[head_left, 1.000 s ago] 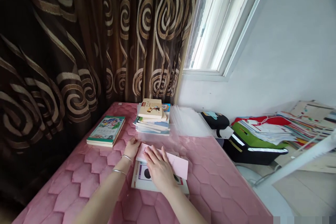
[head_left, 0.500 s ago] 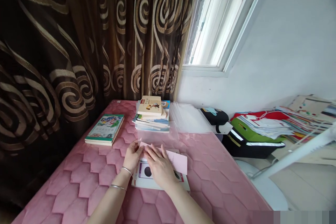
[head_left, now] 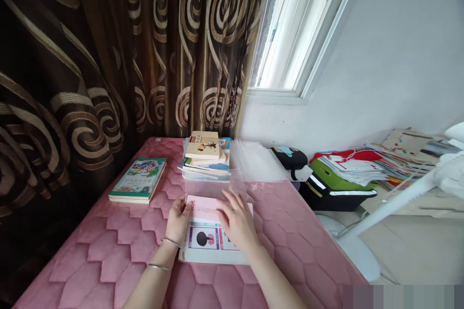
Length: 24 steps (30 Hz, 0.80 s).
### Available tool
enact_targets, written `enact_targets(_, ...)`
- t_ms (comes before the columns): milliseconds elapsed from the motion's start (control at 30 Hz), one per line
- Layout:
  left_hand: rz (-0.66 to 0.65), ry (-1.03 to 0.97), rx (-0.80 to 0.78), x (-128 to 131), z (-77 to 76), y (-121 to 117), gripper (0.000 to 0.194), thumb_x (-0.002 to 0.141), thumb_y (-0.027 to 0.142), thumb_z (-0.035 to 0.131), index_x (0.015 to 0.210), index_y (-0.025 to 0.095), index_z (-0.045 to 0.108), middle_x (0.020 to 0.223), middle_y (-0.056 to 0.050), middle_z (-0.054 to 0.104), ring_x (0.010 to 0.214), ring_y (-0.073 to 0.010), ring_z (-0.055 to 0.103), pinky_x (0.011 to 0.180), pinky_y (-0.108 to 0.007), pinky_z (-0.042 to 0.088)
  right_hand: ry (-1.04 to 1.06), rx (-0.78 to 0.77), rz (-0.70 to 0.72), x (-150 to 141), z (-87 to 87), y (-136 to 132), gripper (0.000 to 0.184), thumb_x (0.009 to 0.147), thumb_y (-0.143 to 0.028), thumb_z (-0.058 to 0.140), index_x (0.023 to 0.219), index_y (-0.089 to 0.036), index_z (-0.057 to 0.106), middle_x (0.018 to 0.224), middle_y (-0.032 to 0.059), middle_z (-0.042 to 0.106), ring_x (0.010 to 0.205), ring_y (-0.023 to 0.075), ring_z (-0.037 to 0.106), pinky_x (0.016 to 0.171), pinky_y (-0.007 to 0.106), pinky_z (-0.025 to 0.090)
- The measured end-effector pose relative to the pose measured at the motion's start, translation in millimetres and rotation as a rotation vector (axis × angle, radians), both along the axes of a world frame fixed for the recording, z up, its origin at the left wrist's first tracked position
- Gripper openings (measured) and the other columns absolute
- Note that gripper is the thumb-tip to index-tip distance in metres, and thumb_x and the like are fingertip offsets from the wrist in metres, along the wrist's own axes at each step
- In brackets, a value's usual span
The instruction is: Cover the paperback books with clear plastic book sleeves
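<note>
A white book [head_left: 213, 244] with picture panels lies flat on the pink quilted surface [head_left: 108, 251]. A pink paper slip [head_left: 205, 207] sits square across the book's top part. My left hand [head_left: 178, 219] pinches the slip's left edge with thumb and fingers. My right hand [head_left: 237, 219] rests flat on the slip's right part, fingers stretched out. Clear plastic sleeves [head_left: 217, 188] lie just beyond the slip.
A stack of several books [head_left: 206, 154] stands at the far side, with a green-edged book [head_left: 139, 179] to its left. More clear sleeves [head_left: 259, 161] spread to the right. Brown swirl curtains [head_left: 108, 58] hang behind. Bags and papers [head_left: 344, 178] pile up right.
The pink slip, which lay slanted over the book, now sits straight along its top. My right hand slid right, and my left hand moved onto the slip's left edge.
</note>
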<state>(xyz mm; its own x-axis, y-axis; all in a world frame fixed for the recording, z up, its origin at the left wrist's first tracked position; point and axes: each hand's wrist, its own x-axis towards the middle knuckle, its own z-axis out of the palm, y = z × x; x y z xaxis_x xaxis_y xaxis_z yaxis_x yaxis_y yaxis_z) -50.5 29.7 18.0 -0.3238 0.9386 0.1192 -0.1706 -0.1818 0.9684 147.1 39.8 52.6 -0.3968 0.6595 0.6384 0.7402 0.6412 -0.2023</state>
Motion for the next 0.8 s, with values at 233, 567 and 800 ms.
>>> enact_targets(233,0.02,0.034,0.018,1.0,2.0,-0.9,0.051,0.071,0.05,0.068,0.107,0.015,0.058,0.106,-0.011,0.07,0.101,-0.024,0.064,0.089,-0.036,0.048,0.508,-0.275,-0.205,41.4,-24.6,35.1,0.062,0.078,-0.046,0.062,0.13,-0.015,0.048,0.136,0.0172,0.048,0.13,0.0331,0.04,0.104,0.053,0.037)
enact_targets(567,0.021,0.065,0.015,4.1,9.3,-4.6,0.048,0.073,0.049,0.066,0.106,0.015,0.059,0.106,-0.011,0.07,0.1,-0.0239,0.064,0.089,-0.036,0.048,0.993,-0.719,0.034,42.8,-45.0,50.8,0.062,0.065,-0.043,0.073,0.118,-0.017,0.053,0.097,0.0066,0.067,0.084,0.0212,0.066,0.072,0.032,0.052)
enact_targets(800,0.032,0.099,0.011,6.8,16.1,-6.7,0.048,0.073,0.051,0.065,0.104,0.015,0.06,0.103,-0.01,0.071,0.098,-0.0235,0.065,0.087,-0.034,0.049,1.029,-0.719,0.038,41.1,-44.2,50.9,0.053,0.064,-0.04,0.074,0.108,-0.017,0.055,0.081,0.0021,0.067,0.072,0.0199,0.064,0.063,0.03,0.051)
